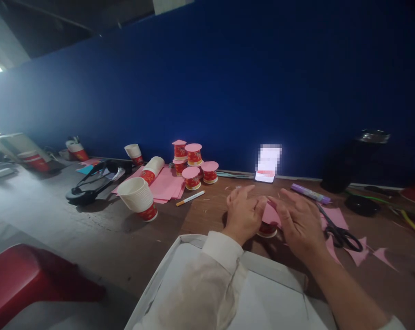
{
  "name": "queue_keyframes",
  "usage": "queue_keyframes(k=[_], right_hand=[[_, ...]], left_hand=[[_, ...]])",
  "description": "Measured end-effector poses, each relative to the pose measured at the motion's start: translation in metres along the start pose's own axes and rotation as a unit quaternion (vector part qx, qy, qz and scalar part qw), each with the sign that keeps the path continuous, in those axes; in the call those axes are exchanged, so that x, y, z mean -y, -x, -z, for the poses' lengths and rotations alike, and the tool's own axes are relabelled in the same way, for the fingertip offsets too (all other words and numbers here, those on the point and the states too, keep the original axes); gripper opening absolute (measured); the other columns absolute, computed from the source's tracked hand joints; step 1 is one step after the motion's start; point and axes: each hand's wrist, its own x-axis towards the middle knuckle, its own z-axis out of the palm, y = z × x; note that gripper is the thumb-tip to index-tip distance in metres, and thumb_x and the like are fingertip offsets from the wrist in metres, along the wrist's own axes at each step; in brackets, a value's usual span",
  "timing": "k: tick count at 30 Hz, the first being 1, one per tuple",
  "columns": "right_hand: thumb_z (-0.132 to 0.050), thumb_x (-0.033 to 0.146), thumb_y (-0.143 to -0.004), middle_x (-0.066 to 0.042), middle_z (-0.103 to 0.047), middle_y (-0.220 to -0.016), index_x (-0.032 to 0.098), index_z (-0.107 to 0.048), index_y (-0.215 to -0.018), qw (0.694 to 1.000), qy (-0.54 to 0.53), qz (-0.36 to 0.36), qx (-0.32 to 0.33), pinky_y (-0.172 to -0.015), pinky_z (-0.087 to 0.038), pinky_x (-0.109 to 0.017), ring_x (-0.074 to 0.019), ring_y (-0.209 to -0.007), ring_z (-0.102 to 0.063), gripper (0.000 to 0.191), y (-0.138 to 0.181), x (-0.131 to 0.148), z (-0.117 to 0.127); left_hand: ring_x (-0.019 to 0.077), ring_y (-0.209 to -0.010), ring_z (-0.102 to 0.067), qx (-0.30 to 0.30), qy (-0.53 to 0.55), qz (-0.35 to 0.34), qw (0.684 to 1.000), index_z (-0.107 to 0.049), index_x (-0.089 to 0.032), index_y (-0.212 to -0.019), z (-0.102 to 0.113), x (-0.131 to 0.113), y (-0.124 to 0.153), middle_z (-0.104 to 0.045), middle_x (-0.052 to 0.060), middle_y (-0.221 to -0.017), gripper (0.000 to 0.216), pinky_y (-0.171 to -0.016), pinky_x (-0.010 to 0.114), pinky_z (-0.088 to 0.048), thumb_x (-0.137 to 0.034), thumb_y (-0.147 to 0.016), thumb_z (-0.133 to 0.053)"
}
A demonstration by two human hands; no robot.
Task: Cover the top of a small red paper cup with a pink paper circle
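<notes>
Both my hands are at a short, cut-down red paper cup [267, 231] with a pink paper piece [271, 214] across its top. My left hand [244, 211] grips it from the left, thumb by the paper's edge and fingers bent. From the right, my right hand [298, 220] holds the same piece, its thumb side against the paper and its fingers reaching forward. My hands hide much of the cup. Black-handled scissors [341, 233] lie right of my right hand, partly over pink paper [335, 218], with cut scraps [360, 254] nearby.
Several pink-topped short cups [193, 178] stand left of centre, some stacked. Nested paper cups [137, 197] and pink sheets [166, 183] are farther left, with a marker [190, 198] nearby. A lit phone [268, 162] leans at the back; a purple glue stick [310, 193] lies right.
</notes>
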Motion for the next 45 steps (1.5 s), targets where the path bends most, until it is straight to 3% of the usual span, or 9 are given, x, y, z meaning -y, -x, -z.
queue_keyframes(k=[16, 25, 29, 33, 40, 45], right_hand=[[-0.031, 0.054, -0.102, -0.008, -0.068, -0.135, 0.030, -0.082, -0.109, 0.998, 0.056, 0.031, -0.012, -0.108, -0.041, -0.061, -0.0347, -0.126, -0.057, 0.057, -0.001, 0.000, 0.000], [-0.034, 0.054, -0.102, -0.009, -0.068, -0.135, 0.028, -0.080, -0.110, 1.000, 0.017, 0.013, -0.007, -0.112, -0.037, -0.061, -0.0328, -0.128, -0.056, 0.053, 0.000, -0.002, -0.003], [-0.036, 0.047, -0.103, -0.014, -0.058, -0.146, 0.022, -0.064, -0.138, 0.997, -0.047, 0.022, -0.063, -0.116, -0.034, -0.057, -0.0305, -0.137, -0.050, 0.051, 0.001, -0.006, 0.001], [-0.033, 0.052, -0.102, -0.022, -0.048, -0.152, 0.014, -0.045, -0.153, 0.994, -0.056, -0.037, -0.091, -0.118, -0.027, -0.060, -0.0367, -0.145, -0.038, 0.065, 0.003, -0.009, 0.007], [-0.045, 0.063, -0.094, -0.021, -0.045, -0.152, 0.016, -0.045, -0.150, 0.993, -0.083, -0.071, -0.038, -0.117, -0.030, -0.061, -0.0362, -0.144, -0.038, 0.073, 0.008, -0.001, 0.001], [-0.044, 0.061, -0.092, -0.016, -0.052, -0.148, 0.022, -0.054, -0.142, 0.984, -0.120, -0.125, -0.032, -0.118, -0.030, -0.060, -0.0346, -0.142, -0.041, 0.064, 0.007, -0.003, -0.002]], left_hand=[[0.0257, -0.138, -0.044, 0.029, -0.036, -0.012, 0.999, -0.079, -0.036, -0.106, 0.005, -0.002, -0.001, -0.057, -0.001, -0.148, 0.040, -0.120, 0.052, -0.026, -0.049, -0.102, -0.042], [0.0288, -0.140, -0.044, 0.020, 0.002, -0.012, 1.000, -0.080, -0.030, -0.102, 0.001, 0.000, -0.001, -0.061, 0.003, -0.144, 0.036, -0.122, 0.054, -0.024, -0.043, -0.101, -0.046], [0.0251, -0.135, -0.052, -0.034, 0.082, 0.001, 0.996, -0.071, -0.025, -0.126, -0.005, 0.010, -0.005, -0.064, 0.007, -0.141, 0.038, -0.120, 0.046, -0.032, -0.037, -0.101, -0.045], [0.0258, -0.133, -0.054, -0.098, 0.124, 0.049, 0.986, -0.062, -0.016, -0.138, -0.009, 0.021, -0.008, -0.064, 0.013, -0.140, 0.047, -0.118, 0.042, -0.037, -0.036, -0.099, -0.046], [0.0308, -0.143, -0.044, 0.014, 0.160, 0.122, 0.979, -0.055, -0.012, -0.144, -0.012, 0.023, -0.009, -0.056, 0.017, -0.148, 0.059, -0.123, 0.047, -0.030, -0.040, -0.092, -0.057], [0.0316, -0.143, -0.045, 0.018, 0.190, 0.166, 0.968, -0.059, -0.015, -0.140, -0.015, 0.017, -0.009, -0.058, 0.015, -0.147, 0.052, -0.121, 0.047, -0.031, -0.038, -0.092, -0.058]])
